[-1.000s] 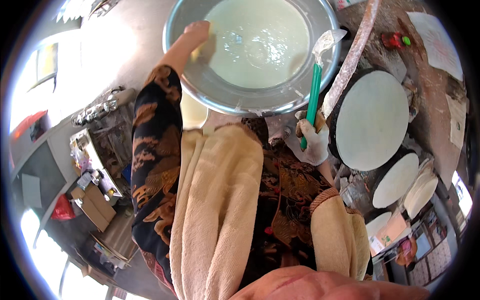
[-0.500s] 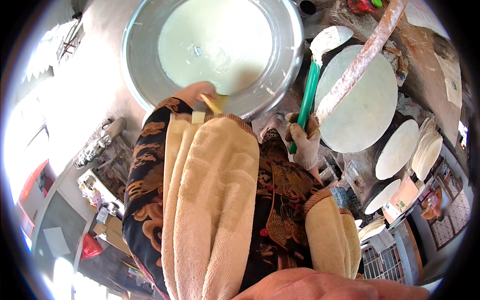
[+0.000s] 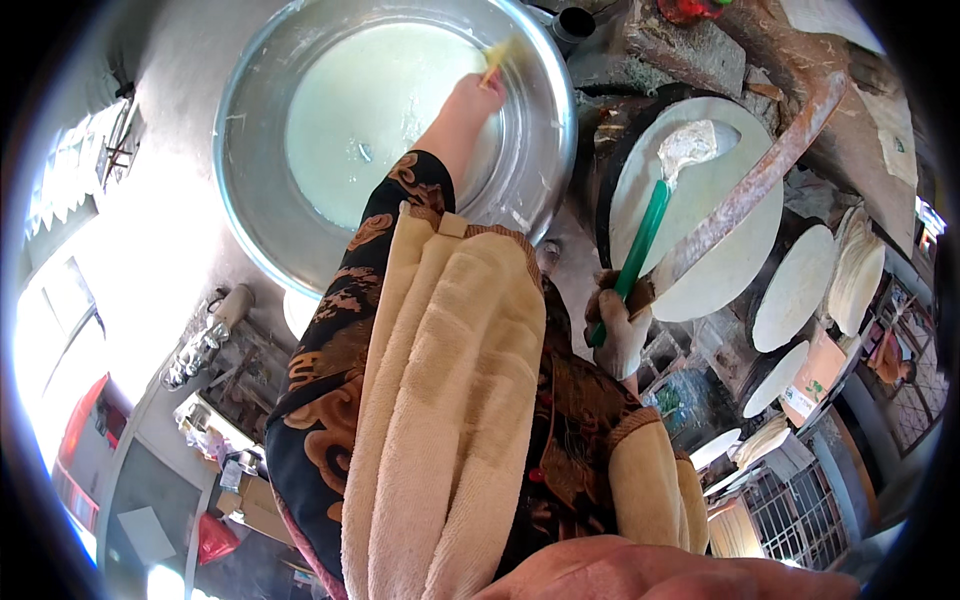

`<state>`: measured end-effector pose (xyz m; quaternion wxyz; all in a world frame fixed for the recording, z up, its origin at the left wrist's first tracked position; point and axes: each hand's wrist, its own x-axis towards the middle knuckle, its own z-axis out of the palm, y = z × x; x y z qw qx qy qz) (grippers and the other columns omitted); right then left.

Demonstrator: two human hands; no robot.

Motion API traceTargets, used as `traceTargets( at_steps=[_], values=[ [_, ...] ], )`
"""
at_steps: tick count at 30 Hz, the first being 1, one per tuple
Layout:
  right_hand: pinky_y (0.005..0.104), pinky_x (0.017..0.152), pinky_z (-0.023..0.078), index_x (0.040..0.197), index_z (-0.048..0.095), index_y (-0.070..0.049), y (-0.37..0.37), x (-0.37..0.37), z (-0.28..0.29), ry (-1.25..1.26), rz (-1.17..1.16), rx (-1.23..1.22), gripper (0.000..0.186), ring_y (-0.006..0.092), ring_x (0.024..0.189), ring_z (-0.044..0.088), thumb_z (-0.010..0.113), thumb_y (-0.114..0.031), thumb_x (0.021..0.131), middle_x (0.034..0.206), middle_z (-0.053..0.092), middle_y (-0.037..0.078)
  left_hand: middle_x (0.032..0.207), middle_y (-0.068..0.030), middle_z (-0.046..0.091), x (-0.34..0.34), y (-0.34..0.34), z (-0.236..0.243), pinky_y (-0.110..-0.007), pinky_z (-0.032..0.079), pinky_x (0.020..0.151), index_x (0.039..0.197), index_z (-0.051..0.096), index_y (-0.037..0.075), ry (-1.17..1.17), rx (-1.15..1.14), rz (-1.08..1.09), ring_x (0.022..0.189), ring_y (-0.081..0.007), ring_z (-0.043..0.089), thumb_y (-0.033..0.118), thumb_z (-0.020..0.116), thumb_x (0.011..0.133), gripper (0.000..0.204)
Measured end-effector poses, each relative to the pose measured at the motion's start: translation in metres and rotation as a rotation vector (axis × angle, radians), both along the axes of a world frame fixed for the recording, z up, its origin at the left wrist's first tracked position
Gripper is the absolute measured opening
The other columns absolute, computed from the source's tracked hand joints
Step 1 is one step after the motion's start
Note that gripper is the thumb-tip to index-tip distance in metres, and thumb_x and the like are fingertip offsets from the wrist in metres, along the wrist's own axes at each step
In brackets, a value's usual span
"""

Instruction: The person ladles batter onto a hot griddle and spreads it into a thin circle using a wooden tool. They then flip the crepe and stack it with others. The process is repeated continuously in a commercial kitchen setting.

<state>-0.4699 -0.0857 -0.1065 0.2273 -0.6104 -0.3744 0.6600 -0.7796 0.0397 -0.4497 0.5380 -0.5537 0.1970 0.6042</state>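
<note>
My left hand [image 3: 483, 95] is closed on a small flat yellow piece [image 3: 497, 60], too blurred for its kind to show, at the right inner wall of a wide metal basin [image 3: 240, 150]. Pale milky batter [image 3: 345, 120] lies in the basin. My right hand [image 3: 622, 335], in a whitish glove, grips a green-handled ladle [image 3: 648, 225] with a white-coated bowl. A long, flat wooden stick [image 3: 750, 180] smeared with white runs out of the same hand. Both tools reach over a round griddle [image 3: 690, 265] with a thin pale sheet across it.
More round pale sheets [image 3: 793, 290] lie to the right, with a stack of them [image 3: 855, 270] beyond. A dark cup [image 3: 573, 24] stands beside the basin's far right rim. A cardboard box [image 3: 812, 375] and a wire rack [image 3: 795, 525] are at the lower right.
My left hand has gone from the basin's near rim to its far right wall with the yellow piece. The ladle's bowl has swung right, over the griddle; the view has shifted a little.
</note>
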Motion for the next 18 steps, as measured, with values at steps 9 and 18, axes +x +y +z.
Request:
traceTargets(
  at_steps=[9, 18],
  values=[
    [0.0229, 0.044, 0.038, 0.1, 0.053, 0.0, 0.001, -0.03, 0.006, -0.074, 0.041, 0.049, 0.02, 0.0103, 0.052, 0.049, 0.055, -0.005, 0.081, 0.069, 0.053, 0.004, 0.066, -0.0014, 0.058, -0.16, 0.015, -0.01, -0.023, 0.05, 0.038, 0.074, 0.061, 0.008, -0.438, 0.053, 0.898, 0.053, -0.0136, 0.059, 0.009, 0.071, 0.074, 0.01],
    [0.0215, 0.044, 0.038, 0.104, 0.05, 0.0, -0.005, -0.073, 0.018, 0.047, 0.199, 0.055, 0.027, 0.0087, 0.051, 0.047, 0.061, -0.013, 0.083, 0.068, 0.052, 0.002, 0.058, 0.0003, 0.056, -0.258, -0.156, 0.04, -0.023, 0.049, 0.034, 0.064, 0.062, 0.009, -0.479, 0.078, 1.169, 0.044, -0.0141, 0.057, 0.008, 0.077, 0.064, 0.015]
  ],
)
